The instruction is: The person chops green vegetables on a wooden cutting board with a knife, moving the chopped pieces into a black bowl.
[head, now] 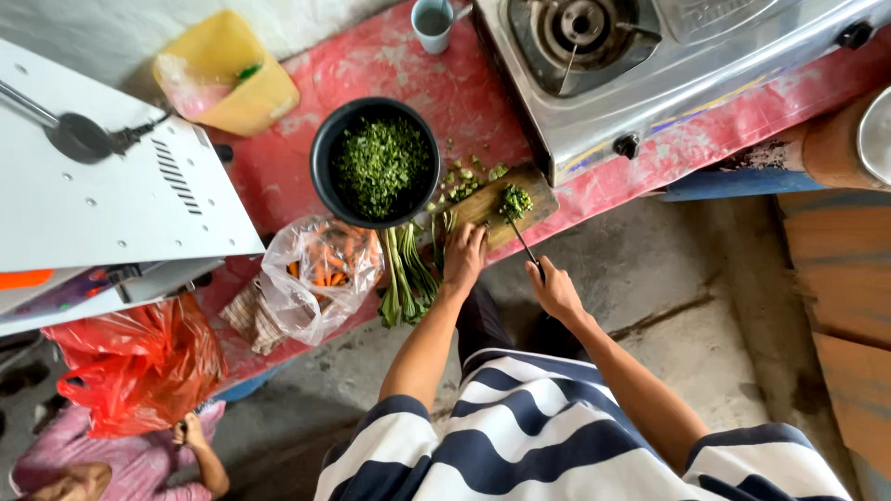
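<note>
While the black bowl (376,162) holds chopped greens, I see my left hand (463,257) pressing green stalks (408,274) flat on the board (487,206); my right hand (554,288) grips the knife (525,246).

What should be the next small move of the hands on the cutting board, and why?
Probably slide the left hand to feed the green stalks a little further under the knife held by the right hand. A chopped pile already lies by the blade, while long uncut stalks remain.

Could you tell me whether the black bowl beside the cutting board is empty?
No, the black bowl is filled with finely chopped greens.
</note>
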